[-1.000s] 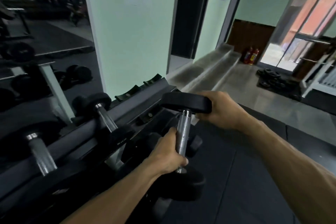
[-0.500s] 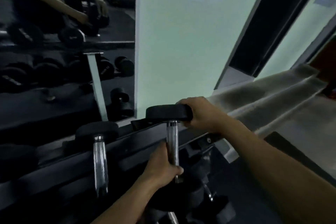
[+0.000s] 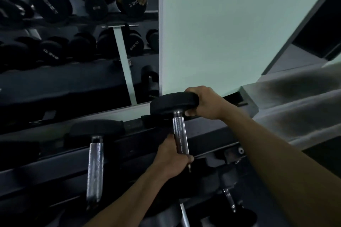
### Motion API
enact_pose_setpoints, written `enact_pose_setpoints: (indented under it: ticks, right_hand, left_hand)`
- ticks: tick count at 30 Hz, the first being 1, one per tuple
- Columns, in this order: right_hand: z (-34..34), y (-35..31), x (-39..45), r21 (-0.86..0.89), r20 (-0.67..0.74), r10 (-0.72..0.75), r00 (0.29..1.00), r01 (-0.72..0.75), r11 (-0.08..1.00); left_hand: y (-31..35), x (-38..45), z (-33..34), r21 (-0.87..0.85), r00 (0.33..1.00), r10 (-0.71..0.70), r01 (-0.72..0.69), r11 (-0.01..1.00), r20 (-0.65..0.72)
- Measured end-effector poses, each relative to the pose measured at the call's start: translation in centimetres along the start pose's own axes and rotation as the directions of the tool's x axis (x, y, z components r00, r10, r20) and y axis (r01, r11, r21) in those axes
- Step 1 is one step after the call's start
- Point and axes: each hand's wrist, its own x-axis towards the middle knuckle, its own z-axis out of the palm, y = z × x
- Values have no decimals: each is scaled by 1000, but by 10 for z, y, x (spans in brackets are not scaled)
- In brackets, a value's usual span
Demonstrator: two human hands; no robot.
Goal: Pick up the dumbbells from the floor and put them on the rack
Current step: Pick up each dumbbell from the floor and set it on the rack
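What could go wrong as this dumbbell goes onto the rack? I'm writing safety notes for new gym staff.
1. The right hand wraps the far head of the dumbbell; its fingers could get pinched against the rack when the head seats.
2. The left hand grips low on the handle, so the dumbbell may tip.
3. It could knock the neighbouring dumbbell.

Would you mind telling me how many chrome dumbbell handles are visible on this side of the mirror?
3: one gripped by the left hand, one racked to its left, one lower right on the tier below. Others may be hidden in shadow.
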Motion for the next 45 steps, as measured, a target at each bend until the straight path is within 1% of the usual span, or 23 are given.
enact_pose_setpoints:
  ticks: [5, 8, 10, 13, 15, 17, 19, 21, 24, 29, 31, 35, 40, 43, 45]
  right_hand:
    - [4, -3, -1, -2, -21, 20, 1000, -20, 1000]
    - [2, -11, -2, -74, -7, 70, 998, -70, 995]
    - [0, -19, -6, -141, -18, 102, 995, -104, 985]
    - [-6, -37, -20, -261, -44, 97, 994, -105, 960]
    - [-9, -51, -34, -317, -62, 99, 993, -114, 941]
    - [-9, -67, -50, -340, -101, 116, 988, -144, 929]
    - [-5, -85, -68, -347, -138, 133, 981, -174, 922]
    - [1, -105, -89, -361, -156, 163, 974, -210, 909]
    - [20, -140, -124, -382, -200, 230, 952, -292, 877]
    - [51, -200, -180, -361, -246, 350, 904, -421, 832]
    - [60, -218, -202, -354, -288, 372, 882, -459, 815]
    - [76, -235, -254, -295, -342, 445, 828, -544, 785]
    - [113, -237, -336, -181, -404, 544, 736, -647, 741]
    - [154, -232, -396, -69, -412, 625, 663, -707, 704]
    - [189, -229, -443, -10, -415, 683, 601, -754, 657]
  left_hand:
    - [0, 0, 1, -14, 1000, -11, 11, 1000, 0]
    - [1, -1, -3, -9, 1000, 2, -2, 1000, 16]
    - [1, -4, -10, 42, 999, 34, -35, 999, 28]
    - [0, -13, -25, 118, 994, 107, -109, 987, 18]
    - [0, -23, -38, 184, 986, 164, -168, 968, 35]
    - [-1, -35, -51, 263, 972, 223, -234, 936, 71]
    - [-3, -48, -65, 363, 951, 287, -309, 879, 116]
    - [-6, -61, -79, 447, 924, 347, -382, 809, 161]
    - [-14, -90, -104, 567, 872, 425, -483, 667, 243]
    - [-27, -150, -147, 622, 756, 515, -640, 452, 404]
    - [-32, -166, -157, 617, 711, 536, -686, 386, 455]
    - [-46, -193, -149, 573, 660, 524, -742, 347, 538]
    - [-70, -232, -107, 489, 588, 504, -808, 330, 633]
    - [-97, -265, -70, 454, 530, 478, -848, 275, 700]
    - [-120, -295, -44, 411, 475, 427, -880, 238, 770]
